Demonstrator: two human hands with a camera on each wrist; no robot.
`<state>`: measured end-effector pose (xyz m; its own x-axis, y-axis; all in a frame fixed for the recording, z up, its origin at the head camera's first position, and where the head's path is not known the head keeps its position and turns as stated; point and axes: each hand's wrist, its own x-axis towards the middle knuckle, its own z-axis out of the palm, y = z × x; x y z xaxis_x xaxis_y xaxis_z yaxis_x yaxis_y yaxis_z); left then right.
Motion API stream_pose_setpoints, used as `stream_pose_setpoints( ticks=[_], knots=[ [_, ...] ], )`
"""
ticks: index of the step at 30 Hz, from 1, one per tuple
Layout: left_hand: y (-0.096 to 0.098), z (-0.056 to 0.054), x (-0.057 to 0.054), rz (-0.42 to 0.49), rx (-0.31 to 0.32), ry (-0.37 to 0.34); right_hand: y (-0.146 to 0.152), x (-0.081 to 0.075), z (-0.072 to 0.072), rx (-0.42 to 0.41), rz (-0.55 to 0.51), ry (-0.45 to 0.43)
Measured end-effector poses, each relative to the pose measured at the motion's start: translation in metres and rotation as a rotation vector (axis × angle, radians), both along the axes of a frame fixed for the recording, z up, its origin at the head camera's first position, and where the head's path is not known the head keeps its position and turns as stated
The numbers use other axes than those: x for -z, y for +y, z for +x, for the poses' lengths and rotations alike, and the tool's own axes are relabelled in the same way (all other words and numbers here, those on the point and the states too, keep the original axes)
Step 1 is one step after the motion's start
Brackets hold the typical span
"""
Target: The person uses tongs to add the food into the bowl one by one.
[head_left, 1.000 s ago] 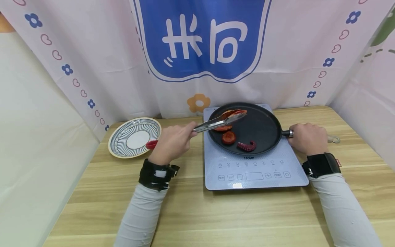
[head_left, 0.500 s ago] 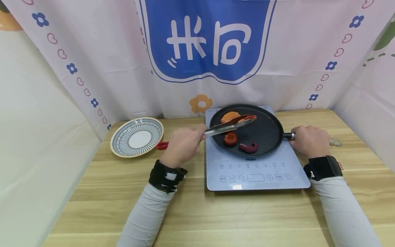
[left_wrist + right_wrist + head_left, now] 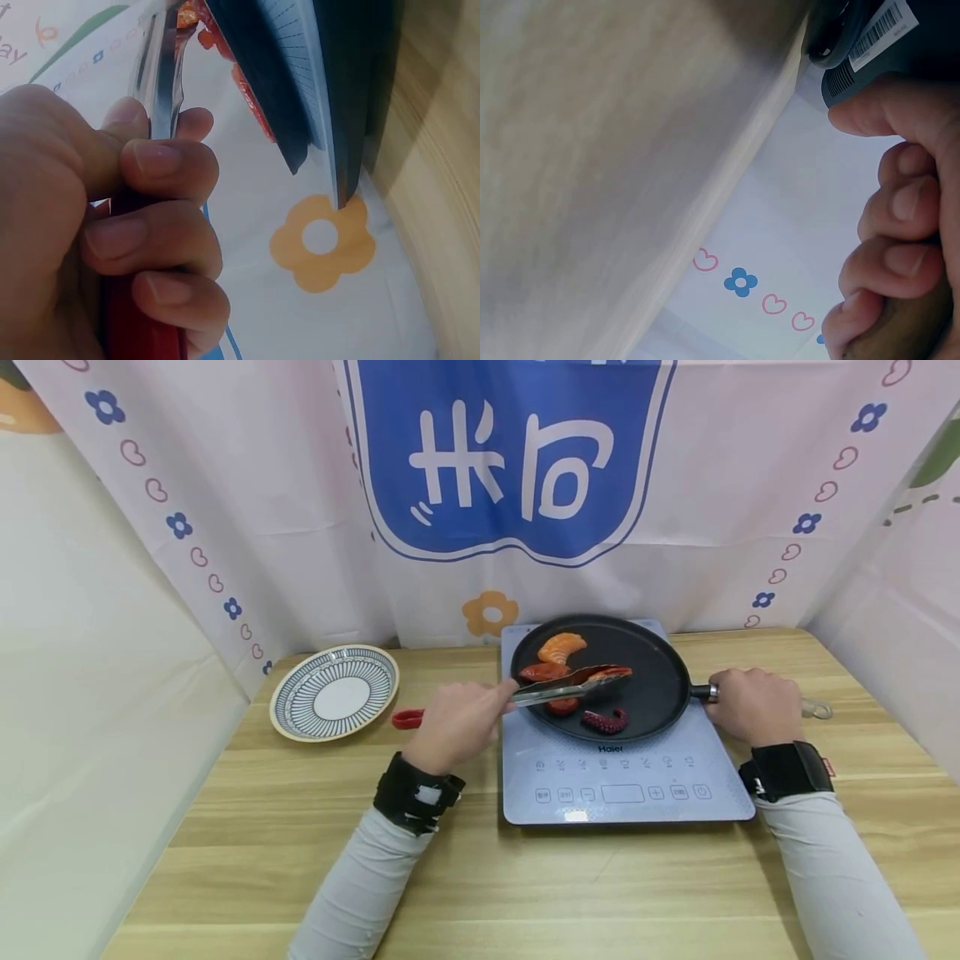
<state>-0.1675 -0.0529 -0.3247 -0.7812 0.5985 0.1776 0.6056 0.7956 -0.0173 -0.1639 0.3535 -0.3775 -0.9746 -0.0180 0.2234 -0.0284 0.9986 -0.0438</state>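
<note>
My left hand [image 3: 459, 720] grips a pair of metal tongs [image 3: 551, 695] with a red handle [image 3: 142, 319]. A reddish-orange piece of food [image 3: 613, 672] sits at the tips of the tongs, over the middle of the black frying pan [image 3: 648, 689]. My right hand [image 3: 756, 706] holds the pan by its handle, whose wooden part [image 3: 900, 330] shows below the curled fingers. In the pan lie an orange striped piece [image 3: 562, 647], a red piece [image 3: 543, 672], a red round slice [image 3: 562, 707] partly hidden by the tongs, and a dark red octopus tentacle [image 3: 604, 721].
The pan stands on a pale blue induction cooker [image 3: 637, 814] with its touch panel facing me. To the left is a patterned plate [image 3: 282, 714] with a pale rim. All stand on a wooden table [image 3: 480, 885], with a printed curtain [image 3: 300, 527] close behind.
The tongs have moved right and nearer to me with the piece at their tips, uncovering the orange and red pieces and overlapping the round slice. The right hand keeps its hold on the handle.
</note>
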Motion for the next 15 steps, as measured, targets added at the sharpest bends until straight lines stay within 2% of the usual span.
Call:
stream_pose_setpoints(
  ticks=[15],
  knots=[
    [0.0038,0.001,0.0014,-0.015,0.013,-0.041,-0.001,-0.0007,0.0,0.01,-0.002,-0.018]
  ],
)
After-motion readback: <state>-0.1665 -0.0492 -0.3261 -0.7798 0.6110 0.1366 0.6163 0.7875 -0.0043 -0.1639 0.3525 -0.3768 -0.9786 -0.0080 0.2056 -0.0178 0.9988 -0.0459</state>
